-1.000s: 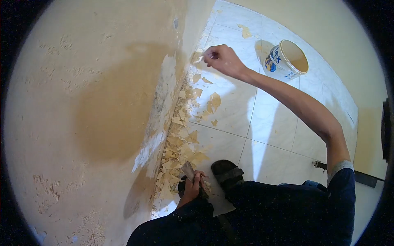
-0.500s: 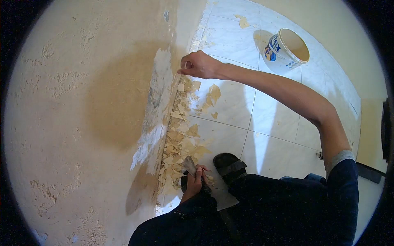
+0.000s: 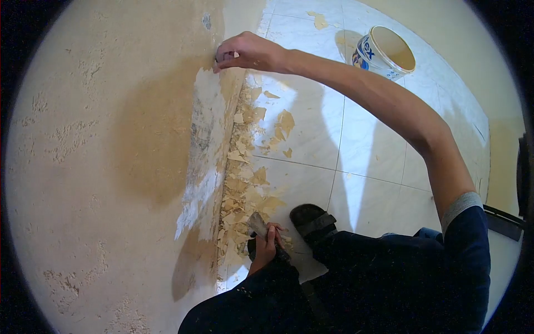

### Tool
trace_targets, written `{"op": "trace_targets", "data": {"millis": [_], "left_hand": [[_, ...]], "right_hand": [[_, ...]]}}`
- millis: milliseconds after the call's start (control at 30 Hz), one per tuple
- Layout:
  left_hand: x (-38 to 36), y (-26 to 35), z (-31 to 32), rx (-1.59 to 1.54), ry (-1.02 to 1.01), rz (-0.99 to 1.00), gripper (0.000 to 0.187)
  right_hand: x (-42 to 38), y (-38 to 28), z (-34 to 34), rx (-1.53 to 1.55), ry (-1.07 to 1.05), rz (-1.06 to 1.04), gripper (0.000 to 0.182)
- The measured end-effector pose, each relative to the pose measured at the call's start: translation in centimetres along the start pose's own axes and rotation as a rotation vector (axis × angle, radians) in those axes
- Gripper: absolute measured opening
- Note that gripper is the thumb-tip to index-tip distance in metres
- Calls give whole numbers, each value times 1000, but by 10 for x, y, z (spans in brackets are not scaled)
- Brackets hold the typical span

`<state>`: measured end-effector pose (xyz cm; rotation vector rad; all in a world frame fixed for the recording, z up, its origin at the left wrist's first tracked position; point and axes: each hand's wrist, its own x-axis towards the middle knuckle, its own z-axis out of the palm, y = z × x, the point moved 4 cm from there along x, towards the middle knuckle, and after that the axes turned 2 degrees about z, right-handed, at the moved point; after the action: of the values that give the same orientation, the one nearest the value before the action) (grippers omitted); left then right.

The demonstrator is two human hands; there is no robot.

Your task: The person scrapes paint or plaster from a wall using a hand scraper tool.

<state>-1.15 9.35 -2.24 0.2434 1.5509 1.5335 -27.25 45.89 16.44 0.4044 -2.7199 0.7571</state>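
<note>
My right hand point(image 3: 247, 53) is at the wall, fingers bent and closed against the upper end of the bare whitish strip point(image 3: 207, 119). A small pale flake shows by its fingers; what the fingertips pinch is hidden. Low down near my feet, my left hand point(image 3: 268, 245) is wrapped round a scraper point(image 3: 258, 224), its flat grey blade pointing up and left. Peeled paint flakes point(image 3: 240, 186) lie along the foot of the wall, close to the blade.
A white bucket point(image 3: 364, 62) with blue print stands on the tiled floor point(image 3: 367, 167) at the upper right. My dark sandal point(image 3: 312, 224) is right of my left hand. More flakes point(image 3: 285, 123) lie scattered on the tiles. A dark object point(image 3: 503, 222) is at the right edge.
My right hand has moved up and left onto the wall. The view has shifted slightly, and my left hand still holds the scraper in about the same place.
</note>
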Motion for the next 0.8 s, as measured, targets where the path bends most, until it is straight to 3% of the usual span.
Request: {"op": "trace_targets", "data": {"millis": [133,233,300,333,400,533,800], "left_hand": [[0,3,0,17,-11,-4,36],[0,-5,-1,13,-13,0,36],[0,-5,-2,18,-8,8,36],[0,-4,-1,22,-8,12,35],[1,-1,0,24,-11,7,35],[0,6,1,25,-12,-1,35],[-1,2,1,35,24,7,37]], "right_hand": [[5,2,-7,-141,94,-162,24],[1,5,-19,-178,193,4,25],[-7,18,-20,238,219,461,25],[-7,12,-17,237,218,460,25],[-14,7,4,848,93,758,26],[-10,-14,12,1044,153,887,21],[-3,-23,9,1055,194,1037,18]]}}
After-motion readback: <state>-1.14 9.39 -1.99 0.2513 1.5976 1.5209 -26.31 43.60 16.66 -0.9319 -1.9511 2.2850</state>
